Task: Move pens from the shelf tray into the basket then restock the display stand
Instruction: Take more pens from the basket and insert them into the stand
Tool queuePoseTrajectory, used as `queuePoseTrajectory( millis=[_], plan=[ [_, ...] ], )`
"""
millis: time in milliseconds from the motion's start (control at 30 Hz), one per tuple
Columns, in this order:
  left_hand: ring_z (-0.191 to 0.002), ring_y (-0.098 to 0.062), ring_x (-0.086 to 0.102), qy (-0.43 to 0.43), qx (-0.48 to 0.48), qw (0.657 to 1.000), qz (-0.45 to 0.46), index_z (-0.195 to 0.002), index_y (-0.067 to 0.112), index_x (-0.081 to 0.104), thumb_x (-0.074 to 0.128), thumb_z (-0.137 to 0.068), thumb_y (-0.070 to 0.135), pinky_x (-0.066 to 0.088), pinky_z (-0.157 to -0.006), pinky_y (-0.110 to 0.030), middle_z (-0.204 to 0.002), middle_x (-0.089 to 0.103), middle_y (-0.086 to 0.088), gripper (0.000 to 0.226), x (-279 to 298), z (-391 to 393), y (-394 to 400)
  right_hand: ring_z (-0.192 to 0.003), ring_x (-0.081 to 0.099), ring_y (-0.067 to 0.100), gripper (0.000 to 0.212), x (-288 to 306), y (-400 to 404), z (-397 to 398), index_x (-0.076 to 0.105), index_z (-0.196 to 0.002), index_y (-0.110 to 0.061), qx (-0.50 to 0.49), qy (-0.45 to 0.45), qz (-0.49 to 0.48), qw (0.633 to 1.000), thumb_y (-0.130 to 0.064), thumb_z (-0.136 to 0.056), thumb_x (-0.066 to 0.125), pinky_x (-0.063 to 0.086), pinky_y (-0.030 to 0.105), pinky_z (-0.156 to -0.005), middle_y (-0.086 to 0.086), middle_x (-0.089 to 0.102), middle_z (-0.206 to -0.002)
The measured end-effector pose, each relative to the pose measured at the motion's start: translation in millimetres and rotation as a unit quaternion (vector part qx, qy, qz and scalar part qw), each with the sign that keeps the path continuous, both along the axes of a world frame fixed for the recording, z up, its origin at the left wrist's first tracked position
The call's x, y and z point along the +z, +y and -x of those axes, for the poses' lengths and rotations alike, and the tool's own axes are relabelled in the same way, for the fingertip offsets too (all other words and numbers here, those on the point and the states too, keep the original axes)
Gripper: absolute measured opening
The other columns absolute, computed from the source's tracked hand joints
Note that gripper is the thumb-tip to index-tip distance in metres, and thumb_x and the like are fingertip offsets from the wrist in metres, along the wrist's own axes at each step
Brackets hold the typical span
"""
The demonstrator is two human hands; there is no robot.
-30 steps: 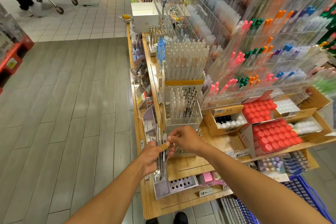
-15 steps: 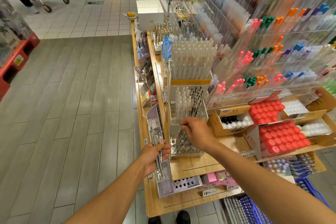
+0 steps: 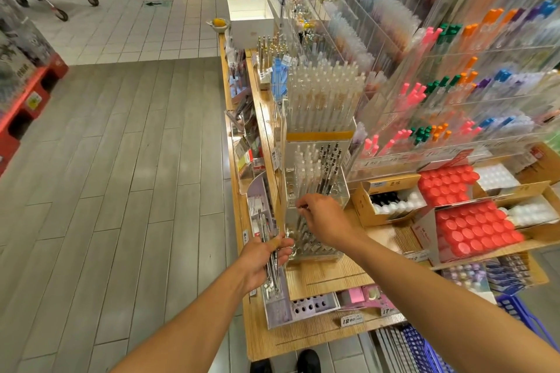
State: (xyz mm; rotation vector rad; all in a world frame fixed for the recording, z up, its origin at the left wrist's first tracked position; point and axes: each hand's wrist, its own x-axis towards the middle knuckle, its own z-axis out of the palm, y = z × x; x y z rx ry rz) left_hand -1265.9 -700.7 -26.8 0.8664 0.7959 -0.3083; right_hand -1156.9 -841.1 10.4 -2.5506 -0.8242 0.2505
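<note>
Head | left hand grips pens at shelf edge | right hand pinches pen at display stand

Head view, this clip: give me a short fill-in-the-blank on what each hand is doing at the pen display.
1. The left hand grips a bundle of ____.
2. The right hand reaches to the clear display stand and pinches one ____.
3. The caps in the open boxes to the right of the stand are ____ in colour.
4. The basket at lower right is ____ in colour.

Missing words: pens; pen; red; blue
</note>
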Motion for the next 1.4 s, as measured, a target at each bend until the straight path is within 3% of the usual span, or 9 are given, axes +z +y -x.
queuePoseTrajectory(
  millis=[267, 400, 467, 567, 700, 933, 1067, 1167, 1400],
  plan=[
    [-0.074, -0.02, 0.071, -0.037, -0.015, 0.999, 0.01, -0.113, 0.0, 0.065, 0.057, -0.097, 0.007, 0.06, -0.066, -0.028, -0.102, 0.074, -0.019, 0.02, -2.1, 0.5, -2.0, -0.081, 0.065, 0.021, 0.014, -11.2, 12.9, 5.9, 0.069, -0.096, -0.018, 0.022, -0.051, 0.187, 0.981, -0.012, -0.094, 0.057, 0.038, 0.028, -0.057, 0.0, 0.063, -0.098],
    [-0.078, -0.022, 0.071, -0.06, -0.04, 0.997, 0.013, -0.118, 0.002, 0.065, 0.059, -0.095, 0.009, 0.06, -0.069, -0.029, -0.106, 0.074, -0.018, 0.024, 2.3, -1.4, -6.4, -0.091, 0.065, 0.023, 0.015, -9.9, 11.0, 6.4, 0.068, -0.101, -0.017, 0.025, -0.044, 0.137, 0.989, -0.014, -0.09, 0.058, 0.049, 0.032, -0.064, 0.001, 0.065, -0.103],
    [-0.082, -0.024, 0.07, -0.07, -0.043, 0.996, 0.02, -0.119, 0.004, 0.062, 0.06, -0.094, 0.009, 0.057, -0.072, -0.033, -0.107, 0.073, -0.019, 0.026, 5.4, -1.9, -7.2, -0.094, 0.063, 0.017, 0.02, -4.5, 6.1, 7.2, 0.068, -0.109, -0.015, 0.032, 0.067, 0.027, 0.997, -0.015, -0.093, 0.056, 0.054, 0.037, -0.081, 0.001, 0.067, -0.108],
    [-0.084, -0.027, 0.072, -0.085, -0.046, 0.993, 0.062, -0.118, 0.005, 0.061, 0.065, -0.088, 0.012, 0.058, -0.072, -0.035, -0.106, 0.072, -0.021, 0.031, 8.2, -0.3, -7.2, -0.082, 0.066, 0.005, 0.018, 10.4, -3.2, 10.7, 0.069, -0.102, -0.018, 0.008, 0.363, -0.144, 0.92, -0.01, -0.098, 0.054, 0.056, 0.026, -0.079, -0.007, 0.071, -0.094],
    [-0.088, -0.028, 0.072, -0.104, -0.077, 0.986, 0.105, -0.112, 0.001, 0.07, 0.065, -0.087, 0.015, 0.059, -0.078, -0.036, -0.115, 0.068, -0.027, 0.029, 9.8, 0.5, -4.8, -0.088, 0.064, 0.008, 0.017, 16.2, -15.9, 8.2, 0.066, -0.111, -0.012, 0.02, 0.445, -0.21, 0.87, -0.011, -0.097, 0.056, 0.051, 0.02, -0.076, -0.003, 0.068, -0.095],
    [-0.075, -0.026, 0.071, -0.024, 0.031, 0.999, 0.002, -0.114, -0.003, 0.061, 0.054, -0.1, 0.014, 0.06, -0.061, -0.033, -0.1, 0.072, -0.021, 0.023, -5.0, -6.3, -3.6, -0.074, 0.061, 0.022, 0.009, 11.7, -22.5, 5.7, 0.051, -0.098, -0.016, -0.054, 0.257, -0.254, 0.931, -0.022, -0.097, 0.056, 0.053, 0.036, -0.066, 0.006, 0.062, -0.085],
    [-0.057, -0.015, 0.057, 0.016, 0.016, 0.995, -0.092, -0.102, 0.003, 0.06, 0.053, -0.101, 0.016, 0.051, -0.05, -0.027, -0.075, 0.066, -0.008, 0.015, -17.3, 0.1, 0.6, -0.064, 0.054, 0.004, 0.007, 1.9, -22.7, 6.8, 0.046, -0.098, -0.024, -0.014, 0.098, -0.133, 0.986, -0.026, -0.099, 0.053, 0.041, 0.017, -0.05, -0.01, 0.057, -0.076],
    [-0.053, -0.013, 0.055, 0.015, -0.004, 0.996, -0.082, -0.111, 0.001, 0.058, 0.054, -0.101, 0.018, 0.049, -0.045, -0.024, -0.072, 0.065, -0.006, 0.02, -18.8, 2.7, -0.5, -0.058, 0.045, 0.0, 0.012, -11.3, -20.5, 9.2, 0.04, -0.095, -0.023, 0.024, 0.067, -0.074, 0.995, -0.023, -0.1, 0.051, 0.029, 0.016, -0.049, -0.013, 0.048, -0.07],
    [-0.051, -0.011, 0.05, 0.005, -0.025, 0.996, -0.084, -0.122, 0.007, 0.051, 0.055, -0.101, 0.02, 0.044, -0.044, -0.024, -0.08, 0.069, -0.006, 0.025, -13.3, -0.1, -6.4, -0.066, 0.056, 0.018, 0.011, -13.2, -6.5, 5.2, 0.041, -0.096, -0.02, 0.041, 0.034, -0.02, 0.998, -0.021, -0.099, 0.052, 0.048, 0.034, -0.057, -0.001, 0.059, -0.077]
  ],
)
